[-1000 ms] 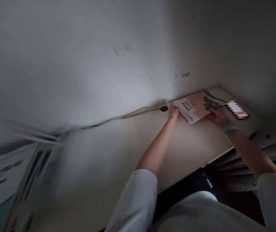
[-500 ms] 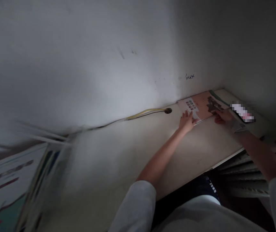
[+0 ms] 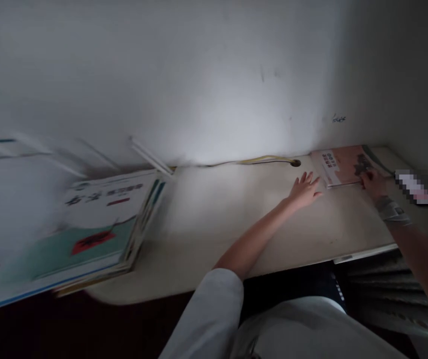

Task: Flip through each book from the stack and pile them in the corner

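Note:
A pink book with a white title panel and a green strip (image 3: 344,162) lies flat on the pale desk (image 3: 259,214), close to the wall corner. Just left of its near corner, my left hand (image 3: 306,191) hovers over the desk, fingers spread and holding nothing. My right hand (image 3: 374,183), with a band at the wrist, has its fingers curled at the book's near right edge. The fingertips look pressed on the cover there, partly blurred.
A stack of large books (image 3: 102,219) with a white and green cover sits at the desk's left end. Yellow cables (image 3: 264,159) run along the wall into a round hole (image 3: 295,163). A blurred-out phone-like object (image 3: 415,188) lies right of the book.
My view has swung left, bringing the book stack fully into sight. My left hand has come off the pink book, its fingers spreading. My right hand stays at the book's edge.

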`<act>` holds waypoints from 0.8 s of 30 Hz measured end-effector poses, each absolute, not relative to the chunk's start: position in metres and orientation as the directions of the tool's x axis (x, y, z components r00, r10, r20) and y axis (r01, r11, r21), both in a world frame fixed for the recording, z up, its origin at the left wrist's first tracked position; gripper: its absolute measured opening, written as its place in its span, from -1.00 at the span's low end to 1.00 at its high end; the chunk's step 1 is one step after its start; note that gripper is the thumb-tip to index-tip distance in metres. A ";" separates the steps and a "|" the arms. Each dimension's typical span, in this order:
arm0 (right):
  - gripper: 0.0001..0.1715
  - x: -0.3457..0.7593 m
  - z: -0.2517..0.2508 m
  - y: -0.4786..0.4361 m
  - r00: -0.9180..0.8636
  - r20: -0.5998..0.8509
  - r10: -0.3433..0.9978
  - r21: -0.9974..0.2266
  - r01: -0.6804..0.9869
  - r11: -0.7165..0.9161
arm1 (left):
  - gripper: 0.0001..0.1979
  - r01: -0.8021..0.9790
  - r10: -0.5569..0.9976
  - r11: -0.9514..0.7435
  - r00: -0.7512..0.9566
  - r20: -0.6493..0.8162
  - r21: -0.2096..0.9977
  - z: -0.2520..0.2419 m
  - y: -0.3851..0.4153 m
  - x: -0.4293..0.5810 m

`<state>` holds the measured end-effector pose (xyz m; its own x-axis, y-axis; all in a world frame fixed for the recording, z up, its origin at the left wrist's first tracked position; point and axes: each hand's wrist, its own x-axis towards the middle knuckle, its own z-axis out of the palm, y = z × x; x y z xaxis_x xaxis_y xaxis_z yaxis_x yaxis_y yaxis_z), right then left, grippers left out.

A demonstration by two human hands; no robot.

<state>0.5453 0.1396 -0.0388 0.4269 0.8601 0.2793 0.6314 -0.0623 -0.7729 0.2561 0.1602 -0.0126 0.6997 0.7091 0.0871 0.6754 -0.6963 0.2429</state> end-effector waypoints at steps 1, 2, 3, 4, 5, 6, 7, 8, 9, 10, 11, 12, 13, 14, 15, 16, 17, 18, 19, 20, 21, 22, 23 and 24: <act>-0.66 0.528 -0.037 0.142 0.393 0.289 0.873 -0.766 0.641 -0.035 | -0.42 0.691 0.717 -0.689 0.693 0.067 0.219 -0.005 0.156 0.238; -0.67 0.507 -0.035 0.145 0.347 0.296 0.890 -0.758 0.653 -0.002 | -0.44 0.715 0.733 -0.672 0.678 0.041 0.193 0.003 0.152 0.219; -0.68 0.483 -0.033 0.148 0.272 0.326 0.905 -0.727 0.685 0.056 | -0.45 0.740 0.751 -0.653 0.660 0.016 0.165 0.009 0.148 0.198; -0.70 0.457 -0.030 0.150 0.182 0.363 0.914 -0.687 0.715 0.131 | -0.46 0.766 0.772 -0.629 0.636 -0.007 0.136 0.013 0.143 0.178; -0.68 0.431 -0.028 0.151 0.040 0.430 0.902 -0.589 0.770 0.247 | -0.46 0.796 0.798 -0.596 0.602 -0.027 0.108 0.015 0.137 0.157; -0.65 0.405 -0.027 0.151 -0.111 0.488 0.865 -0.464 0.807 0.366 | -0.45 0.829 0.829 -0.553 0.558 -0.047 0.082 0.015 0.130 0.137; -0.62 0.381 -0.028 0.150 -0.234 0.519 0.822 -0.349 0.820 0.453 | -0.43 0.864 0.862 -0.500 0.503 -0.062 0.059 0.013 0.123 0.117; -0.59 0.361 -0.030 0.149 -0.331 0.521 0.787 -0.245 0.825 0.509 | -0.41 0.900 0.897 -0.433 0.435 -0.079 0.037 0.010 0.115 0.099; -0.56 0.343 -0.035 0.148 -0.393 0.500 0.771 -0.168 0.830 0.532 | -0.37 0.931 0.926 -0.365 0.365 -0.096 0.020 0.004 0.106 0.082; -0.54 0.330 -0.042 0.147 -0.426 0.465 0.776 -0.121 0.838 0.532 | -0.34 0.954 0.948 -0.298 0.297 -0.118 0.006 -0.002 0.096 0.068; -0.52 0.320 -0.049 0.146 -0.441 0.420 0.793 -0.096 0.848 0.522 | -0.32 0.970 0.960 -0.244 0.241 -0.143 0.000 -0.009 0.087 0.056; -0.50 0.315 -0.057 0.146 -0.445 0.369 0.816 -0.090 0.857 0.508 | -0.30 0.978 0.966 -0.207 0.204 -0.161 0.001 -0.015 0.078 0.048; -0.48 0.312 -0.065 0.146 -0.444 0.322 0.836 -0.098 0.863 0.496 | -0.29 0.983 0.969 -0.184 0.182 -0.167 0.005 -0.022 0.070 0.042; -0.47 0.312 -0.071 0.146 -0.446 0.282 0.849 -0.113 0.864 0.491 | -0.29 0.985 0.972 -0.174 0.174 -0.158 0.013 -0.028 0.062 0.038; -0.47 0.313 -0.076 0.147 -0.452 0.256 0.854 -0.129 0.860 0.494 | -0.29 0.985 0.975 -0.174 0.175 -0.134 0.023 -0.033 0.056 0.037; -0.47 0.315 -0.080 0.148 -0.459 0.242 0.855 -0.143 0.854 0.500 | -0.30 0.984 0.979 -0.175 0.178 -0.101 0.031 -0.038 0.051 0.038; -0.47 0.318 -0.082 0.148 -0.464 0.239 0.853 -0.155 0.849 0.505 | -0.32 0.984 0.982 -0.176 0.178 -0.066 0.038 -0.041 0.047 0.040; -0.47 0.320 -0.083 0.149 -0.465 0.243 0.851 -0.163 0.845 0.509 | -0.35 0.984 0.984 -0.170 0.172 -0.035 0.046 -0.044 0.045 0.043; -0.48 0.321 -0.083 0.150 -0.467 0.247 0.849 -0.167 0.843 0.512 | -0.38 0.985 0.987 -0.162 0.163 -0.010 0.057 -0.046 0.044 0.046; -0.49 0.323 -0.083 0.150 -0.468 0.249 0.848 -0.168 0.842 0.514 | -0.42 0.986 0.988 -0.152 0.152 0.013 0.069 -0.048 0.043 0.048; -0.49 0.323 -0.083 0.151 -0.467 0.253 0.848 -0.167 0.842 0.513 | -0.46 0.986 0.989 -0.144 0.142 0.031 0.084 -0.048 0.043 0.050; -0.50 0.323 -0.084 0.151 -0.467 0.257 0.846 -0.167 0.841 0.515 | -0.50 0.985 0.990 -0.137 0.133 0.046 0.100 -0.049 0.043 0.051; -0.50 0.323 -0.084 0.152 -0.469 0.264 0.843 -0.167 0.838 0.519 | -0.53 0.984 0.990 -0.135 0.129 0.057 0.114 -0.048 0.043 0.051; -0.50 0.323 -0.085 0.152 -0.470 0.273 0.839 -0.169 0.835 0.523 | -0.56 0.983 0.990 -0.136 0.129 0.062 0.122 -0.048 0.042 0.051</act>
<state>0.3231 0.1520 -0.0852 -0.4704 0.8391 0.2732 0.8353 0.5233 -0.1688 0.0513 0.0424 -0.0477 0.1295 0.9896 0.0622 0.9831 -0.1363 0.1219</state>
